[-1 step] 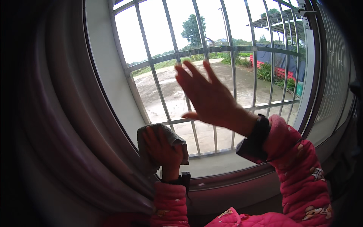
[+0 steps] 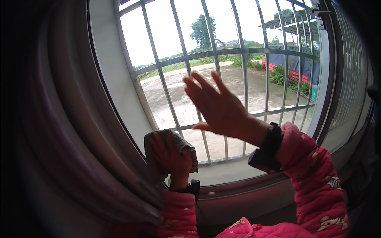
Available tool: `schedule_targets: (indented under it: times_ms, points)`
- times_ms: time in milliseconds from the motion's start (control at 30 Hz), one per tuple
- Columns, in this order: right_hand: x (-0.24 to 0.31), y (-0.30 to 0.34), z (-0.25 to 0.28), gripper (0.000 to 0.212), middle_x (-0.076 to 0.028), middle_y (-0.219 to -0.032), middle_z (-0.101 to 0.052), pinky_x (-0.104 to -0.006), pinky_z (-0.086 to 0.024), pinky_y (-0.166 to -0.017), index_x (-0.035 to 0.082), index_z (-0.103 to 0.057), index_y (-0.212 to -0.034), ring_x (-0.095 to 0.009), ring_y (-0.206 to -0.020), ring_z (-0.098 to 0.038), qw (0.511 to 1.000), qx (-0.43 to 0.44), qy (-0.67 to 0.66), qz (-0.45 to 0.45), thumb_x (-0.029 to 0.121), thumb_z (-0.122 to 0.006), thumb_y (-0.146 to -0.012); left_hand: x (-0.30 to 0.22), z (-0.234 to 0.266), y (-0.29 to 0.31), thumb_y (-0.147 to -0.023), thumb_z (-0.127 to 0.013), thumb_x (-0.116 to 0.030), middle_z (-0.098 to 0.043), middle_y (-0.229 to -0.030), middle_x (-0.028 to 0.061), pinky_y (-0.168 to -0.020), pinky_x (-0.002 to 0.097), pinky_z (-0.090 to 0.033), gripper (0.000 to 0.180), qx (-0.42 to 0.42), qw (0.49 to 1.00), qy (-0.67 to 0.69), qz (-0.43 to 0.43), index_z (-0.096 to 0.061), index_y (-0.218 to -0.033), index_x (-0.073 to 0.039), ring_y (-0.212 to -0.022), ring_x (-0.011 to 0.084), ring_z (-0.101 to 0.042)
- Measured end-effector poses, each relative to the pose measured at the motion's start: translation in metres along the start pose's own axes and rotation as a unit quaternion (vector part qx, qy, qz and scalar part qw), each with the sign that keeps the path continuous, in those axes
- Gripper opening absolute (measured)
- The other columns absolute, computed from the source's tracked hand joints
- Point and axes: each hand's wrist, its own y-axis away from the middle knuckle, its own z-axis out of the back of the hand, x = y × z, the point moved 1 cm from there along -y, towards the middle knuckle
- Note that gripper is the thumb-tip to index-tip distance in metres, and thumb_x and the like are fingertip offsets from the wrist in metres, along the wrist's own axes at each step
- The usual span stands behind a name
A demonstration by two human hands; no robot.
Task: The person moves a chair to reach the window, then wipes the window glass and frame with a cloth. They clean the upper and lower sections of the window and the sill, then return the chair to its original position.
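Window cleaning is under way at the lower left corner of the pane. The person's left hand is pressing a grey, folded cleaning cloth flat against the clear window glass, close beside the dark maroon window frame and just above the sill rail. The fingers are lying spread over the cloth and curling round its upper edge, so the grip is closed on the cloth, holding it against the pane rather than bunching it.

The right hand is raised in front of the middle of the glass, palm toward the pane, fingers open and splayed, holding nothing. Whether it is touching the glass I cannot tell; its outline is slightly blurred. Both wrists are wearing black bands below quilted pink sleeves.

Beyond the pane, pale metal security bars are standing outside, with a concrete yard and trees behind them.

Judgement: the wiping step is in hand, and only the bottom corner is being worked. The next move calls for steady, flat pressure through the cloth while carrying it along or up the glass, keeping clear of the frame edge.
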Motion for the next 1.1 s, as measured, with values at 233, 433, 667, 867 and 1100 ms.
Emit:
schedule_targets:
  times_ms: [233, 433, 667, 867, 1100]
  points:
    - [0.037, 0.084, 0.002, 0.078, -0.021, -0.148, -0.036, -0.043, -0.025, -0.117, -0.009, -0.04, -0.137, -0.031, -0.143, -0.026, 0.928, 0.016, -0.365, 0.066, 0.036, -0.072, -0.083, -0.004, 0.004, 0.001, -0.097, -0.029, -0.052, -0.032, -0.149, 0.0265, -0.107, 0.0618, -0.026, 0.067, 0.05, 0.998, -0.029, 0.033, -0.043, -0.139, -0.002, -0.135, 0.0509, -0.031]
    - [0.105, 0.192, 0.007, 0.085, -0.016, -0.155, -0.028, -0.0476, -0.021, -0.116, 0.001, -0.03, -0.148, -0.029, -0.145, -0.023, 0.047, 0.024, -0.98, -0.191, 0.067, -0.023, -0.096, -0.003, 0.001, 0.006, -0.096, -0.029, -0.048, -0.023, -0.154, 0.0243, -0.108, 0.0598, -0.024, 0.067, 0.045, 0.998, -0.035, -0.001, -0.036, -0.145, -0.003, -0.141, 0.0481, -0.021]
    - [0.141, 0.252, -0.002, 0.093, -0.02, -0.154, -0.027, -0.0505, -0.026, -0.115, -0.001, -0.031, -0.147, -0.035, -0.145, -0.022, -0.309, 0.02, -0.914, -0.261, 0.073, -0.029, -0.091, -0.006, -0.003, -0.013, -0.098, -0.03, -0.051, -0.024, -0.152, 0.03, -0.112, 0.0551, -0.021, 0.073, -0.017, 0.996, -0.013, -0.084, -0.03, -0.146, 0.004, -0.138, 0.0502, -0.025]
    - [0.139, 0.262, 0.007, 0.097, -0.022, -0.157, -0.016, -0.0513, -0.025, -0.115, -0.003, -0.02, -0.149, -0.035, -0.147, -0.012, -0.307, 0.033, -0.917, -0.252, 0.074, -0.028, -0.09, -0.01, 0.003, -0.026, -0.098, -0.032, -0.049, -0.026, -0.143, 0.035, -0.109, 0.0518, -0.024, 0.073, -0.037, 0.995, 0.021, -0.096, -0.026, -0.141, 0.011, -0.13, 0.051, -0.03]
    - [0.134, 0.265, 0.006, 0.061, -0.022, -0.154, -0.025, -0.0506, -0.029, -0.114, -0.003, -0.031, -0.146, -0.035, -0.145, -0.021, -0.297, -0.011, -0.922, -0.248, 0.041, -0.029, -0.104, 0.003, -0.005, -0.032, -0.095, -0.038, -0.055, -0.041, -0.122, 0.0333, -0.099, 0.0493, -0.033, 0.08, -0.031, 0.993, 0.087, -0.075, -0.029, -0.135, 0.013, -0.106, 0.0465, -0.044]
